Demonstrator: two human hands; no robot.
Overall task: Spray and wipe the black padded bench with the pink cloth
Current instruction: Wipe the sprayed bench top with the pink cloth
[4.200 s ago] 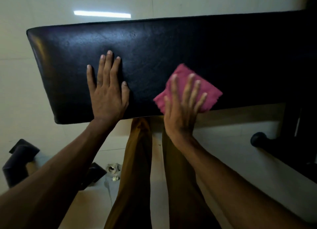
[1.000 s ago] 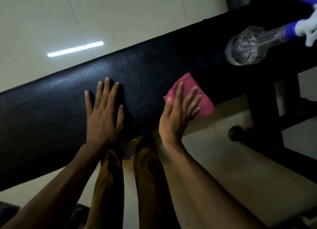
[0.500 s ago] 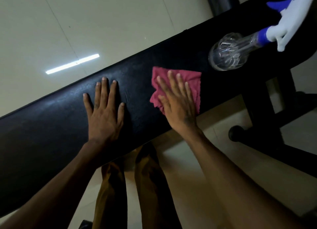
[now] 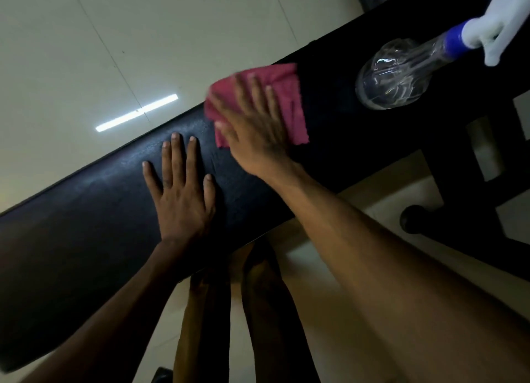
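- A pale tiled floor (image 4: 86, 52) with a bright strip of reflected light runs behind the black padded bench (image 4: 86, 225), which crosses my view on a slant from lower left to upper right
- My left hand (image 4: 180, 199) lies flat on the pad, fingers straight and spread, holding nothing, only bracing
- My right hand (image 4: 252, 124) presses straight fingers down on the pink cloth (image 4: 289, 101); it grips nothing, and the cloth is merely trapped between palm and pad, sticking out past the fingertips and to the right
- The cloth sits at the far edge of the bench, one corner near the rim; the hand is blurred
- A clear spray bottle (image 4: 395, 78) lies on its side on the pad to the right of the cloth, apart from it
- Risk, as I judge it: a wide stroke rightward could knock the bottle so it rolls off
- With no pinch on it, the cloth could bunch or slide over the far edge
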